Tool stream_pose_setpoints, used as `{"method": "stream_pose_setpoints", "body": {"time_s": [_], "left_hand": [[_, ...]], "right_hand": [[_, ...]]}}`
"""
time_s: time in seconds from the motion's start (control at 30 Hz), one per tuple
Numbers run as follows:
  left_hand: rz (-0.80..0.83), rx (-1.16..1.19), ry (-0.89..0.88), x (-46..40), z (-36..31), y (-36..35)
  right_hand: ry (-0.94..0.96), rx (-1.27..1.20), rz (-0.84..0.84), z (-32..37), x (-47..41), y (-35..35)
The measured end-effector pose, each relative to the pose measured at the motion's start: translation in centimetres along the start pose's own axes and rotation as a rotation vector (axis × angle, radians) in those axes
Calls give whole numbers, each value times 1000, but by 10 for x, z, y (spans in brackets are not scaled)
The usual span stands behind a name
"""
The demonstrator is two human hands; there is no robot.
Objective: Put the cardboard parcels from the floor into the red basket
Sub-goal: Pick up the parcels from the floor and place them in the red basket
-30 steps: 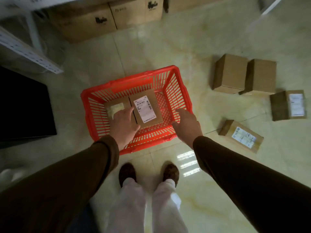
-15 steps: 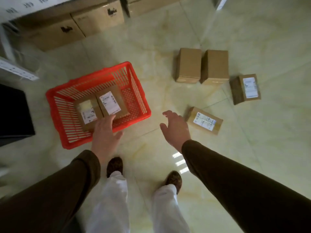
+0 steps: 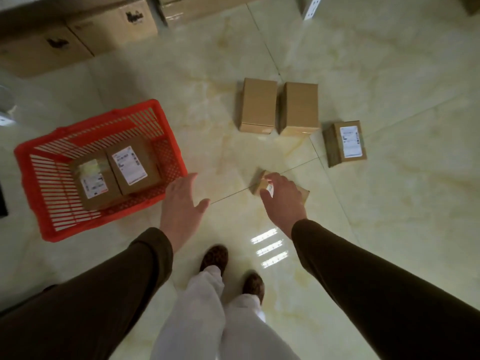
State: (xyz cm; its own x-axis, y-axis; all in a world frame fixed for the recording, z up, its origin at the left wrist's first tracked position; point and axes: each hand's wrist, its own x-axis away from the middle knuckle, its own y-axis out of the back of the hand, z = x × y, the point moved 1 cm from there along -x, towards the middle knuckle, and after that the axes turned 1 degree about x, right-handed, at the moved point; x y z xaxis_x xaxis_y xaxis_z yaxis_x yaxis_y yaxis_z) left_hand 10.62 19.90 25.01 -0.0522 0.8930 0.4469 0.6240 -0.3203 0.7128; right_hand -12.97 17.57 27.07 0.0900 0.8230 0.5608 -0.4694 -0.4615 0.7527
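Observation:
The red basket (image 3: 52, 235) stands on the floor at the left and holds two labelled cardboard parcels (image 3: 93, 183) (image 3: 132, 167) side by side. My left hand (image 3: 181, 203) hovers just right of the basket, fingers spread, holding nothing. My right hand (image 3: 283, 198) is down on a flat labelled parcel (image 3: 257, 184) lying on the floor, with fingers and thumb curved around its near end. Most of that parcel is hidden under the hand. Further off stand two plain parcels (image 3: 257, 105) (image 3: 298, 107) and one labelled parcel (image 3: 345, 141).
Large cartons (image 3: 78, 35) line the far wall. A white post (image 3: 310, 6) stands at the top right. A dark object (image 3: 2, 201) shows at the left edge. My feet (image 3: 215, 258) stand on glossy tiles between basket and parcels.
The view swung right, away from the basket. My right hand travelled from the basket's edge to the flat parcel and closed over it. My left hand came out of the basket.

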Motion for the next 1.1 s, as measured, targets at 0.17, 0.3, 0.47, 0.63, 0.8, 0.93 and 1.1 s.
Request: {"method": "stream_pose_setpoints", "body": {"time_s": [0.17,0.3,0.47,0.63,0.8,0.93,1.1], "left_hand": [[18,-9,16,-10,-40,-36],[31,-61,39,-17,-73,-69],[15,-80,95,-23,-99,-112],[-10,1,198,-25,-113,-150],[-4,150,314,-42,-111,-191],[-9,290,446,-62,-99,-233],[-7,450,647,-89,-79,-288]], "right_hand": [[-7,-38,-7,-46,-16,26],[32,-24,16,-84,-37,45],[104,8,21,-126,-65,70],[117,64,55,-150,-98,76],[132,93,131,-151,-133,50],[169,136,226,-151,-168,14],[194,230,370,-160,-213,-36]]}}
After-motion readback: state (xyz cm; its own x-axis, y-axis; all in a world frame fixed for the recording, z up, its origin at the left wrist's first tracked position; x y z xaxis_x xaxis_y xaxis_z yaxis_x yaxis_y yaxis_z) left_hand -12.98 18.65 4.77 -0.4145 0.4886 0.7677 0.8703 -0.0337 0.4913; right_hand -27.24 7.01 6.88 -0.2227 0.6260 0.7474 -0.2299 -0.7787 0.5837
